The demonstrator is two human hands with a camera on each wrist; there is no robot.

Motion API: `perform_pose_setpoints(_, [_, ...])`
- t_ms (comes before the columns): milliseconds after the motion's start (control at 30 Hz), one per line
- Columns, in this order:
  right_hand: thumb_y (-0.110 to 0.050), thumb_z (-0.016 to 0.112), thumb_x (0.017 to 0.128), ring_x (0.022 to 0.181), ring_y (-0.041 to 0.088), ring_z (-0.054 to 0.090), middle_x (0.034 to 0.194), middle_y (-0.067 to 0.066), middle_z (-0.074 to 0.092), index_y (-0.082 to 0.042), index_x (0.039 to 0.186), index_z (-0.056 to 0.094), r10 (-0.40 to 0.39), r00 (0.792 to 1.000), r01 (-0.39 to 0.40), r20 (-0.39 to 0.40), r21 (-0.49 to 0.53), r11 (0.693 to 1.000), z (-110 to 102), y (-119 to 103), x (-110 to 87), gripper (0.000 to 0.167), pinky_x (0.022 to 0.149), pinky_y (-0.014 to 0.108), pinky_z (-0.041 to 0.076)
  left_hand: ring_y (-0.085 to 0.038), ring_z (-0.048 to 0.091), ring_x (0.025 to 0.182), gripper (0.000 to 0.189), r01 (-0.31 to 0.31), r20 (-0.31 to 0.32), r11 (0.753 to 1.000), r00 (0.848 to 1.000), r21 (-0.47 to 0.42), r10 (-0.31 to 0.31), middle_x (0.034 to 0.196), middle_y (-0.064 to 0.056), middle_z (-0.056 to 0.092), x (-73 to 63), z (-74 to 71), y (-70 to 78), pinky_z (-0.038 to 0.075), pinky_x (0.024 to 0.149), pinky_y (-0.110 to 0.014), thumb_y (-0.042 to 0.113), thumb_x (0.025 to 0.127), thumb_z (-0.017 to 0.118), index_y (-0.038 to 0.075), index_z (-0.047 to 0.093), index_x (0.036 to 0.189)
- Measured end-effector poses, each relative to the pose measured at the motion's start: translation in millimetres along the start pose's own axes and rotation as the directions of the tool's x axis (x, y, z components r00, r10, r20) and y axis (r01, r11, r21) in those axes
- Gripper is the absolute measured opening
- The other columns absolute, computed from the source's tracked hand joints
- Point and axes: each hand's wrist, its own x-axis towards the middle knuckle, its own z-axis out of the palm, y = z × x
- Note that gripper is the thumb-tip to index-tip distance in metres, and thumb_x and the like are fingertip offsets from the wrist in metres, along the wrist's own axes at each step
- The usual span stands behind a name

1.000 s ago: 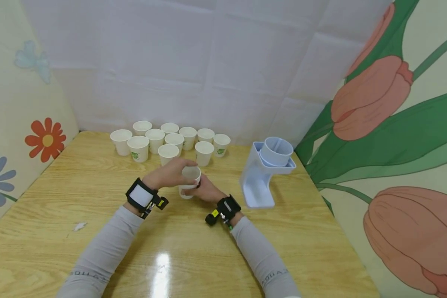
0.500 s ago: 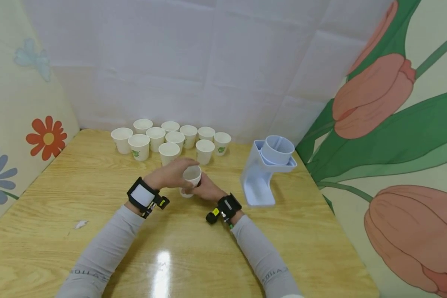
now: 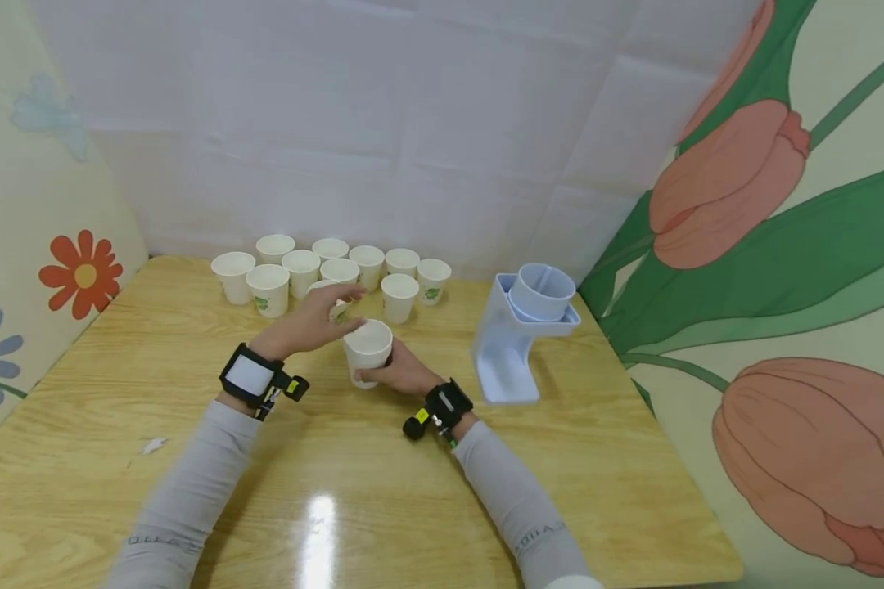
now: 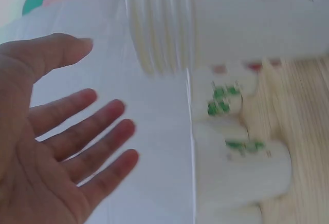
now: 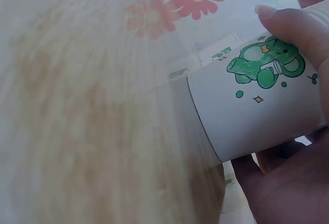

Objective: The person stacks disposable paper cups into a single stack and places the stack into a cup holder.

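My right hand (image 3: 408,372) holds a white paper cup stack (image 3: 368,350) in front of the row of cups, thumb on one side and fingers around the other. Several nested rims (image 4: 159,23) show in the left wrist view. A green cartoon animal (image 5: 267,62) is printed on the side of the held cups in the right wrist view. Just left of the stack, my left hand (image 3: 305,321) has its fingers spread and holds nothing. In the left wrist view its fingers (image 4: 97,139) stand apart from the cups. Part of one standing cup is hidden behind the left hand.
Several white paper cups (image 3: 268,290) stand upright in loose rows near the back of the wooden table (image 3: 383,499). A pale blue plastic stand (image 3: 507,372) with a round cylinder (image 3: 542,292) on top is at the right. A white cloth backdrop (image 3: 339,123) rises behind.
My left hand has let go of the cups and drawn back to the left and slightly up, fingers spreading. The right hand keeps its hold, with the stack nearly in place.
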Motion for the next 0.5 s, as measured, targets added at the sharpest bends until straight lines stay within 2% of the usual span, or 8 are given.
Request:
perform_pose_setpoints(133, [-0.003,0.078,0.087,0.133,0.027,0.051,0.144,0.017,0.054,-0.004,0.15,0.042,0.014,1.0,-0.013,-0.02,0.005,1.0,0.8,-0.5,-0.2,0.072,0.114,0.04,0.038,-0.045,0.053,0.126,0.051,0.01,-0.104,1.0,0.995,-0.021,-0.012,0.138,-0.027,0.057,-10.4,-19.7,-22.4,0.043,0.103,-0.06,-0.003,0.09,0.069,-0.008,0.054,0.138])
perform_pose_setpoints(233, [-0.004,0.078,0.087,0.133,0.026,0.052,0.144,0.015,0.055,-0.006,0.149,0.043,0.023,0.999,-0.023,-0.023,-0.001,1.0,0.6,-1.7,-0.4,0.072,0.114,0.04,0.039,-0.046,0.05,0.129,0.053,0.007,-0.189,1.0,0.982,0.03,-0.002,0.139,-0.029,0.054,-19.4,-35.0,-43.3,0.043,0.1,-0.06,-0.014,0.083,0.064,-0.007,0.056,0.135])
perform_pose_setpoints(333, [-0.005,0.079,0.086,0.133,0.026,0.052,0.144,0.015,0.055,-0.006,0.149,0.043,0.027,0.999,-0.026,-0.02,0.002,1.0,0.5,-1.7,0.6,0.072,0.114,0.04,0.039,-0.049,0.045,0.13,0.055,0.039,-0.272,0.997,0.962,0.073,-0.017,0.139,-0.032,0.051,-27.4,-50.7,-62.5,0.041,0.094,-0.06,-0.019,0.078,0.058,-0.009,0.056,0.133])
perform_pose_setpoints(500, [-0.005,0.079,0.086,0.132,0.025,0.053,0.143,0.014,0.056,-0.006,0.148,0.044,0.035,0.999,-0.035,-0.017,0.002,0.999,1.2,-0.6,2.4,0.071,0.114,0.04,0.039,-0.054,0.041,0.13,0.054,0.165,-0.384,0.983,0.915,0.081,-0.122,0.137,-0.034,0.048,-37.7,-73.1,-91.0,0.036,0.095,-0.065,-0.018,0.075,0.051,-0.012,0.058,0.129])
